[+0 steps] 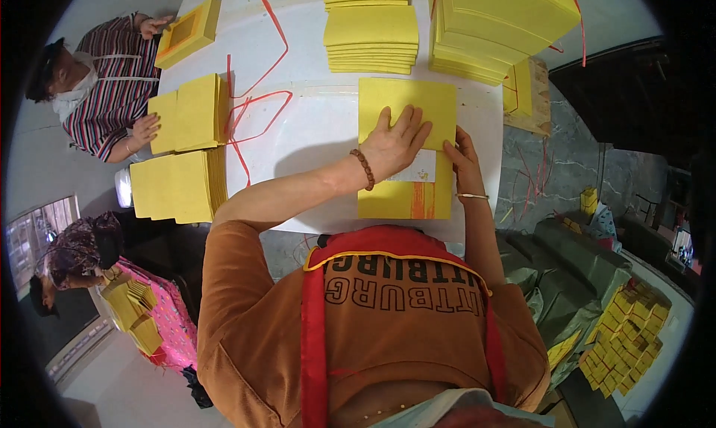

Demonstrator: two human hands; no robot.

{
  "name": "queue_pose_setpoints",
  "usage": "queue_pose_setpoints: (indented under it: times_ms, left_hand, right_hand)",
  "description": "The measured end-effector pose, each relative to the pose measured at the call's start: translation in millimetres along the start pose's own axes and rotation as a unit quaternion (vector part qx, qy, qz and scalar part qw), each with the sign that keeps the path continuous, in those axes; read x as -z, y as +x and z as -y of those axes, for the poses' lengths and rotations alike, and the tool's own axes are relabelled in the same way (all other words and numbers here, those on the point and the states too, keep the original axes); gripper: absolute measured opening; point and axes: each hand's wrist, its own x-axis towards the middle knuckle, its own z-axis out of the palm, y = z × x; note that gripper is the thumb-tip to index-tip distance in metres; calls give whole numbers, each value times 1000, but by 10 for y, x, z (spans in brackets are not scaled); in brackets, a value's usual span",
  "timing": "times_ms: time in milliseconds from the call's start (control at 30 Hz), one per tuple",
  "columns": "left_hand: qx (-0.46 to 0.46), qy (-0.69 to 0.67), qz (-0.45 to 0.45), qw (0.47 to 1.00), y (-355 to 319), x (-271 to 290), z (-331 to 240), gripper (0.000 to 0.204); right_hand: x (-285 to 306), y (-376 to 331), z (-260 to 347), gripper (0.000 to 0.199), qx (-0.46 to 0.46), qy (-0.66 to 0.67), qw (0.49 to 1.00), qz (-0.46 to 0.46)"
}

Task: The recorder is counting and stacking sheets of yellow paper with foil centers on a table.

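Observation:
A yellow paper sheet (406, 104) lies on the white table (321, 122) in front of me, with an orange-striped yellow sheet (406, 200) and a small white slip (419, 168) under it. My left hand (395, 141), with a bead bracelet at the wrist, presses flat on the yellow sheet, fingers spread. My right hand (462, 159), wearing a thin bangle, pinches the right edge of the same sheet.
Stacks of yellow paper stand at the far side (371, 29), far right (500, 25) and left (183, 182). Red strings (253, 107) lie on the table. A person in a striped shirt (112, 77) handles yellow sheets at left; another person sits lower left (82, 253). More yellow bundles lie on the floor at right (626, 335).

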Motion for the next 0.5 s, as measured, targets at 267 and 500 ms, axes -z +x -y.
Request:
queue_pose_setpoints:
  times_ms: [267, 500]
  left_hand:
    - [23, -83, -133, 987, 220, 683, 698, 46]
    - [71, -28, -151, 986, 501, 26, 1683, 50]
  right_hand:
    - [46, -66, -81, 76, 113, -126, 986, 3]
    - [63, -16, -126, 72, 60, -115, 991, 19]
